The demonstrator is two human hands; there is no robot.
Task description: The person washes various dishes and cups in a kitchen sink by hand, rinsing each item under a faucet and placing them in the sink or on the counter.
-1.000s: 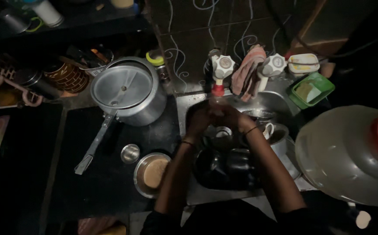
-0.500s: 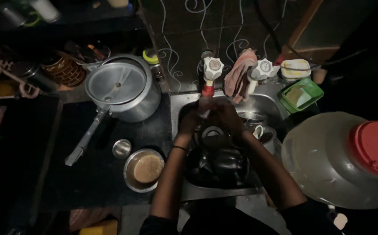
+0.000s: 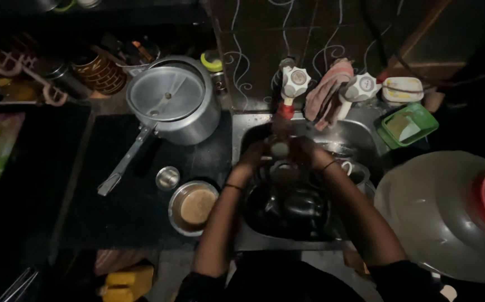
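head view: my left hand (image 3: 255, 152) and right hand (image 3: 304, 150) close together on a small steel cup (image 3: 280, 150) under the tap (image 3: 287, 95); dark pots (image 3: 293, 204) in the sink (image 3: 360, 131) seem unwashed.

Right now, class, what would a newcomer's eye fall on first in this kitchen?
The left hand and right hand meet around a small object under the tap, above the sink. A big steel pot sits left of the sink, and a large pale jug fills the right.
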